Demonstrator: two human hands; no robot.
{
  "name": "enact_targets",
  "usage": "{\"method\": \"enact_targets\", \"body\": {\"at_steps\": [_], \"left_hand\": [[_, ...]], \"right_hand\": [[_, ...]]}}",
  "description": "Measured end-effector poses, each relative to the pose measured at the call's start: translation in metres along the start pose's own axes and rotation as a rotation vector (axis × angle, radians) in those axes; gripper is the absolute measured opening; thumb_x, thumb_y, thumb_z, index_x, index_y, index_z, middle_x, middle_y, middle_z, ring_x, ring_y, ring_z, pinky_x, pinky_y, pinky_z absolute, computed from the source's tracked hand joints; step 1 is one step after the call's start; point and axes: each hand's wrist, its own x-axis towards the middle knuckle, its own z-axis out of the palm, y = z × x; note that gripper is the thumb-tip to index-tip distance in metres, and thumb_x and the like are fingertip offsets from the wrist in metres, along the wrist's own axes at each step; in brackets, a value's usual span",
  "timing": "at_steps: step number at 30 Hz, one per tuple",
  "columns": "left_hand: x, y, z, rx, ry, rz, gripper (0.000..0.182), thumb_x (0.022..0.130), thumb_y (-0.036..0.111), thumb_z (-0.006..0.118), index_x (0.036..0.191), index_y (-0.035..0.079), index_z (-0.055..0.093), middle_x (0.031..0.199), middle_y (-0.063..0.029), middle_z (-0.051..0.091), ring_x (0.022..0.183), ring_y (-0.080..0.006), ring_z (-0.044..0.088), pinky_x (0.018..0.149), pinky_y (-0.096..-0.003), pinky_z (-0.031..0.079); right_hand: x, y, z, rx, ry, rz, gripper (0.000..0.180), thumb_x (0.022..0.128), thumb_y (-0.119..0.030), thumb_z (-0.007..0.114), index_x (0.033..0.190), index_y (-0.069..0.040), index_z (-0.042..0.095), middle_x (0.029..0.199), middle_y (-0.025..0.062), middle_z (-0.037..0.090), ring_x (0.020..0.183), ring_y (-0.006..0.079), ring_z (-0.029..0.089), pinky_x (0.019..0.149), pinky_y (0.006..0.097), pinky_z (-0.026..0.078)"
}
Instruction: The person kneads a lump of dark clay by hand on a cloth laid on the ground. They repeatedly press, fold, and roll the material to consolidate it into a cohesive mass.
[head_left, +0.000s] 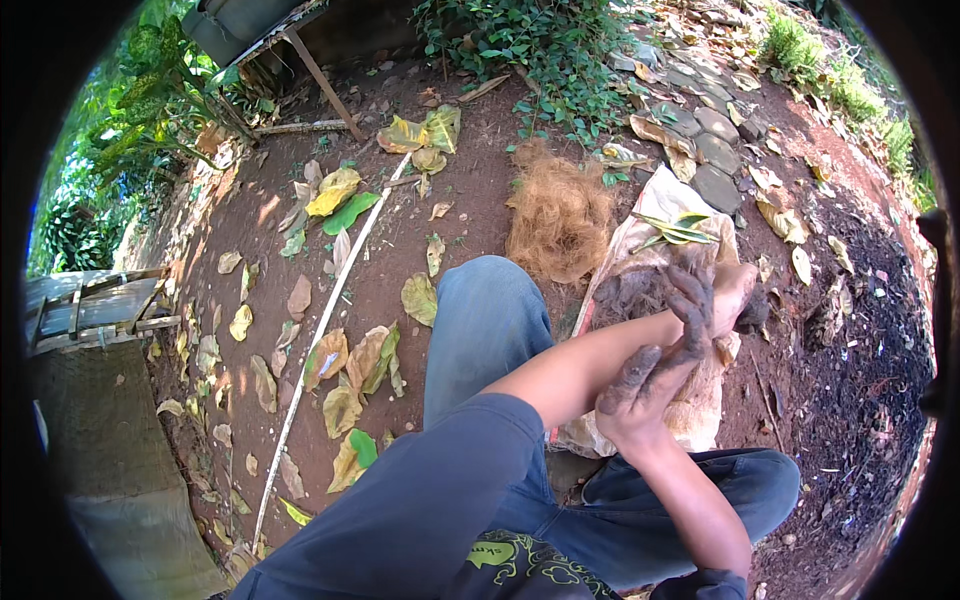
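Note:
My left hand is at the end of the forearm that reaches across the sack, its far side dark with mud. A dark lump beside it could be muddy fingers or a clump; I cannot tell which. My right hand, caked in dark mud, overlaps my left wrist with its fingers spread and nothing in them. Under both hands lies a pale woven sack bearing a dark, fibrous, muddy heap. Several yellow-edged green leaves rest on the sack. Beside it, on the soil, is a pile of brown fibre.
A thin white pole lies along the soil at left among dry leaves. Dark, charred-looking ground is at right. Stepping stones run behind the sack. A wooden-framed structure stands at far left, and leafy shrubs grow at the top.

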Motion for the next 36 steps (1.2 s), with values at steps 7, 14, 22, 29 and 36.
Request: {"method": "enact_targets", "body": {"at_steps": [7, 14, 22, 29, 36], "left_hand": [[0.026, -0.028, -0.019, -0.183, 0.033, 0.007, 0.015, 0.082, 0.016, 0.057, 0.080, 0.003, 0.062, 0.072, -0.0073, 0.061, 0.063, -0.0199, 0.060, 0.060, -0.0367, 0.048], [0.027, -0.024, -0.035, -0.247, 0.016, 0.021, 0.016, 0.083, 0.017, 0.054, 0.088, 0.005, 0.064, 0.079, -0.0087, 0.067, 0.066, -0.0213, 0.065, 0.063, -0.0347, 0.053], [0.020, 0.006, -0.032, -0.300, -0.094, -0.001, 0.027, 0.091, 0.019, 0.045, 0.096, 0.004, 0.066, 0.084, -0.0102, 0.068, 0.069, -0.0229, 0.067, 0.064, -0.0384, 0.058], [0.035, 0.021, -0.043, -0.299, -0.127, 0.014, 0.027, 0.091, 0.021, 0.046, 0.095, 0.004, 0.066, 0.081, -0.0088, 0.067, 0.065, -0.0213, 0.065, 0.061, -0.0382, 0.056], [0.041, 0.040, -0.045, -0.270, -0.160, 0.039, 0.027, 0.092, 0.024, 0.047, 0.094, 0.004, 0.066, 0.077, -0.0074, 0.066, 0.062, -0.0197, 0.063, 0.058, -0.0379, 0.054]], "right_hand": [[-0.012, 0.047, 0.001, 0.043, 0.087, 0.024, 0.044, 0.100, -0.028, 0.040, 0.129, 0.005, 0.038, 0.130, 0.0255, 0.043, 0.126, 0.0388, 0.039, 0.109, 0.0506, 0.025], [0.048, 0.096, -0.043, -0.532, 0.198, 0.163, 0.034, 0.103, -0.026, 0.044, 0.118, 0.005, 0.048, 0.122, 0.0232, 0.045, 0.112, 0.0334, 0.046, 0.100, 0.0468, 0.034], [0.010, 0.035, -0.017, 0.562, 0.195, 0.339, 0.029, 0.103, -0.016, 0.041, 0.125, 0.002, 0.035, 0.104, 0.0140, 0.053, 0.095, 0.0194, 0.053, 0.087, 0.0343, 0.043], [0.018, 0.013, -0.041, 1.034, -0.093, 0.700, 0.035, 0.102, -0.031, 0.047, 0.116, 0.001, 0.043, 0.082, 0.0093, 0.054, 0.063, 0.0192, 0.052, 0.058, 0.0293, 0.044], [-0.002, 0.025, -0.021, 2.171, -0.510, 1.427, 0.088, 0.092, -0.074, 0.029, 0.093, 0.005, 0.066, 0.071, 0.0191, 0.063, 0.054, 0.0274, 0.059, 0.046, 0.0376, 0.046]]}}
